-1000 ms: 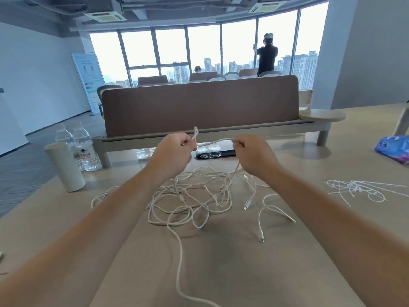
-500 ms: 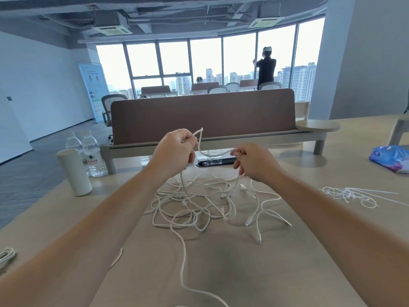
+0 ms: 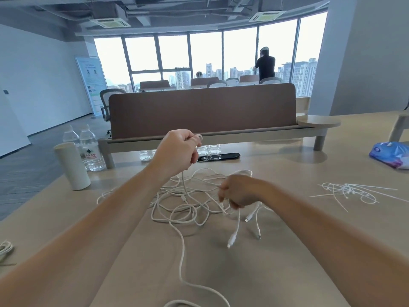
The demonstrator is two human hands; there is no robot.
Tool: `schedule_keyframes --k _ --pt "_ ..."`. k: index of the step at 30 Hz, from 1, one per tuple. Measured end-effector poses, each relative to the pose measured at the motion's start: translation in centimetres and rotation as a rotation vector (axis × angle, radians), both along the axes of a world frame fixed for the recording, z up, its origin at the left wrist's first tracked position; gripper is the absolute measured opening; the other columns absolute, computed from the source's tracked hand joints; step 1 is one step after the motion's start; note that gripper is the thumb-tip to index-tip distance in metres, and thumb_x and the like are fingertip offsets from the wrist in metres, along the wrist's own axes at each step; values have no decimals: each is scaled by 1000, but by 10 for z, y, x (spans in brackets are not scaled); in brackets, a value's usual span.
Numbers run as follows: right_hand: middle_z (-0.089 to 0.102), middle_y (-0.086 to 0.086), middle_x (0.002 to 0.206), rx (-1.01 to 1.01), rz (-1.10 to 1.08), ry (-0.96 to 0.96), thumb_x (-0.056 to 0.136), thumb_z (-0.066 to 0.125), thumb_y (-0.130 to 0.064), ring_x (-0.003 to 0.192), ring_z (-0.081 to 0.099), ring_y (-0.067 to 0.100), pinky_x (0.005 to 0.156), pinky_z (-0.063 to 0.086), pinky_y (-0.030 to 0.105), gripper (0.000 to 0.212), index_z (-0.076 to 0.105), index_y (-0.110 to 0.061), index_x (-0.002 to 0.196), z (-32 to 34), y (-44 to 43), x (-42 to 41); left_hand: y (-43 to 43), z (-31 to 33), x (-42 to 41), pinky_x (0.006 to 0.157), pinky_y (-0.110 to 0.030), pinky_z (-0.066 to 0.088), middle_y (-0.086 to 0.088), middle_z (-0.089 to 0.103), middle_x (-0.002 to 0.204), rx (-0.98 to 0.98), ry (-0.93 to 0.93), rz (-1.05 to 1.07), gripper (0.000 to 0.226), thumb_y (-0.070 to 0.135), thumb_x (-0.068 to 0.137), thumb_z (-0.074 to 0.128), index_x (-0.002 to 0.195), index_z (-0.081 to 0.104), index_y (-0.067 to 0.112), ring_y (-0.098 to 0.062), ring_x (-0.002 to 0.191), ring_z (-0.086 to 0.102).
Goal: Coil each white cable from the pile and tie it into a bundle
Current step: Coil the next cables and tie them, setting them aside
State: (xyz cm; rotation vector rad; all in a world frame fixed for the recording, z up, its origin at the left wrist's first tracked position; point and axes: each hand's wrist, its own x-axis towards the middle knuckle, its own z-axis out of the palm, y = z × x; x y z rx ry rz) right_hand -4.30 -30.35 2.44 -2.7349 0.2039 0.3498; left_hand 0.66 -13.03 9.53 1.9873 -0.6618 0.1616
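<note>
Cables (image 3: 188, 202): loose white tangle lying on the table (image 3: 287, 251), centre, just ahead of both forearms. Several plug ends stick out on the right side of the pile, one plug (image 3: 231, 239) nearest the camera. One long strand (image 3: 182, 251) leaves the pile and snakes toward the near edge of the view.

Left hand (image 3: 179, 149): raised above the far side of the pile, fingers (image 3: 193, 141) curled tight round one cable (image 3: 183, 180). A small loop (image 3: 199, 136) shows at the top of the fist. The cable drops straight down from under the hand into the tangle.

Right hand (image 3: 240, 192): low, at the right edge of the pile, touching it or just over it (motion blur here). Fingers curled inward; cannot tell whether they clamp a strand or close on nothing. Cables run out from under the hand toward the plugs.

Elsewhere: ties (image 3: 347, 192) in a loose heap on the table, well right of the pile. Blue bag (image 3: 389, 154) far right. White cylinder (image 3: 72, 167) upright at left, two bottles (image 3: 90, 149) just behind it. Coiled bundle (image 3: 5, 249) at the left frame edge. Brown divider (image 3: 203, 111) stands across the far side. Person (image 3: 265, 65) at the windows, back turned.
</note>
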Motion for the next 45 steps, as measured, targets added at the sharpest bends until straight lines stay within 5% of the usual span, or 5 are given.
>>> schedule_keyframes --k 12,22,29,35,45 --pt "48 13 145 98 -326 -232 107 37 -20 133 47 29 90 46 29 43 41 -8 147 -25 -3 29 6 -19 16 56 -27 40 5 60 56 89 22 -60 20 25 102 53 95 69 15 -10 42 45" --pt "72 5 72 487 -235 -535 103 43 -19 61 59 19 66 44 29 41 69 0 78 21 -8 1 23 16 -2 51 -24 42 -1 60 56 -4 -113 -33 24 11 105 43 103 67 10 -12 45 45" --pt "62 -2 67 391 77 -454 91 70 -29 56 47 12 57 37 28 16 72 -18 102 73 18 -60 45 61 -47 53 -20 54 -10 73 70 -70 -148 -84 25 12 107 41 107 63 0 -17 52 63" --pt "59 -1 69 467 215 -397 79 80 -46 57 43 14 54 34 26 57 57 -41 131 82 63 -87 53 80 -80 73 -31 59 -1 79 84 -17 -127 -189 22 18 108 42 110 54 0 -24 78 75" --pt "66 2 59 529 -8 -559 100 59 -21 41 42 8 42 32 20 23 70 -4 90 87 107 -76 71 87 -90 81 -32 60 2 79 88 -20 -118 -144 19 23 108 44 109 54 7 -16 83 76"
